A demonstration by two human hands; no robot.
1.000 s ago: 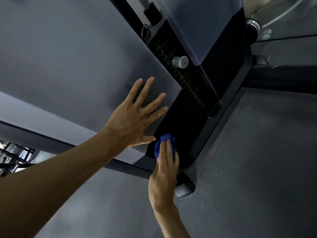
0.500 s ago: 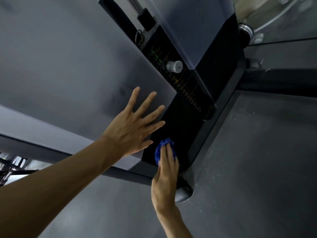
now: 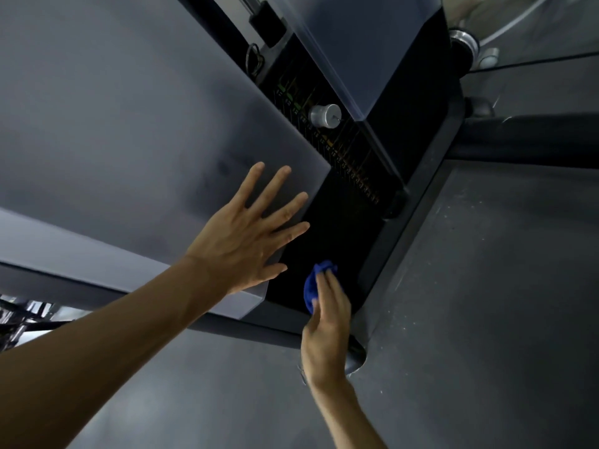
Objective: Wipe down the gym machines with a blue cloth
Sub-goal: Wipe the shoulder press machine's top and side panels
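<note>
Little has moved: right hand [image 3: 325, 332] presses bunched blue cloth [image 3: 313, 283] against black panel [image 3: 330, 228].

Gym machine shroud [image 3: 123, 124], upper left of frame: smooth, matt grey panel. Selector knob [image 3: 325, 115], upper centre: brushed silver metal. Blue cloth [image 3: 313, 283], lower centre: soft, bunched fabric. Floor [image 3: 486, 303], right: dark, matt, speckled, rubber-like.

Gym: weight-stack machine [image 3: 340, 150] w/ selector pin [image 3: 325, 115], dark rubber floor [image 3: 486, 286].
</note>
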